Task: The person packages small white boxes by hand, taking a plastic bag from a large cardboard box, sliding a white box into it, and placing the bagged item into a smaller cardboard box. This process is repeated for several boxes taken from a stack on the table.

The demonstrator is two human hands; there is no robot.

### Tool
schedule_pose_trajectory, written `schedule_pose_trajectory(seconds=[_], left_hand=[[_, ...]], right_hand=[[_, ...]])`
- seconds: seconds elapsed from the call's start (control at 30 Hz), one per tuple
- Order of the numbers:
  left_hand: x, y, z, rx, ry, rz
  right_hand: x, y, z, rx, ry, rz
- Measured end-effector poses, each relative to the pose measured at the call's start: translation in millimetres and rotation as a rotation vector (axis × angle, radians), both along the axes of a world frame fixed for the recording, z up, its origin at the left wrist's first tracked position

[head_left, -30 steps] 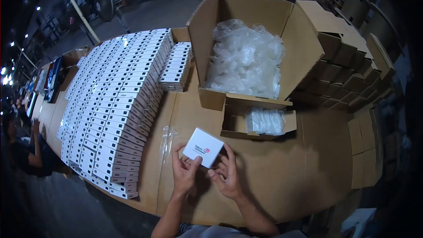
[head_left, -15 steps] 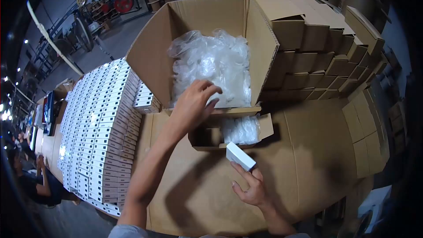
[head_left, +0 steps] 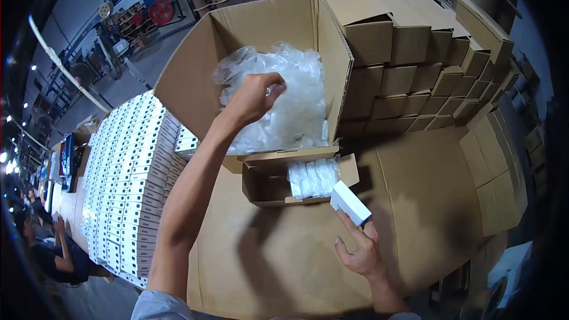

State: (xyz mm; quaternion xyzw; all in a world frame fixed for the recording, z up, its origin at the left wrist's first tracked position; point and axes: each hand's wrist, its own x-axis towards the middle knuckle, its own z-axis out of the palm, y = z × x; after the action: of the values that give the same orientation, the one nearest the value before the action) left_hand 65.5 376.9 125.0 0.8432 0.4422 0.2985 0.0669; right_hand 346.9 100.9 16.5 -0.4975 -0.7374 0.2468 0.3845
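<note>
The left hand (head_left: 255, 96) is reaching into the big carton (head_left: 267, 24), fingers pinching one clear bag (head_left: 290, 101); lifting gently seems best, while the right hand (head_left: 360, 249) is gripping the small white box (head_left: 349, 202) over the table (head_left: 427, 201)

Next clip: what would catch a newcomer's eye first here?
Probably the left hand, reaching into the big open carton at top centre and closing on the heap of clear plastic bags. Lower right, the right hand holds a small white box beside a small open carton. Rows of white boxes cover the left of the table.
</note>
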Motion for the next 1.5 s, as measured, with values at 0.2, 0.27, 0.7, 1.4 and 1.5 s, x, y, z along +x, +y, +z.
schedule_pose_trajectory(seconds=[0.2,0.27,0.7,1.4,1.5], left_hand=[[-38.3,-106.9,12.0,-0.203,-0.656,0.069],[-40.7,-165.8,-0.1,-0.247,-0.744,0.108],[-60.7,-345.1,-108.8,-0.636,-1.001,0.182],[-78.0,-390.2,-150.5,-0.848,-0.972,0.053],[-90.1,-380.2,-137.4,-0.615,-0.739,0.166]], right_hand=[[-36.7,-12.0,7.0,0.065,0.224,-0.042],[-52.0,-13.4,2.9,0.067,0.369,-0.032],[-106.6,-65.1,-33.8,-0.565,0.772,0.171],[-97.6,-93.8,-64.9,-0.594,0.712,0.171],[-105.3,-96.3,-64.9,-0.575,0.598,0.161]])
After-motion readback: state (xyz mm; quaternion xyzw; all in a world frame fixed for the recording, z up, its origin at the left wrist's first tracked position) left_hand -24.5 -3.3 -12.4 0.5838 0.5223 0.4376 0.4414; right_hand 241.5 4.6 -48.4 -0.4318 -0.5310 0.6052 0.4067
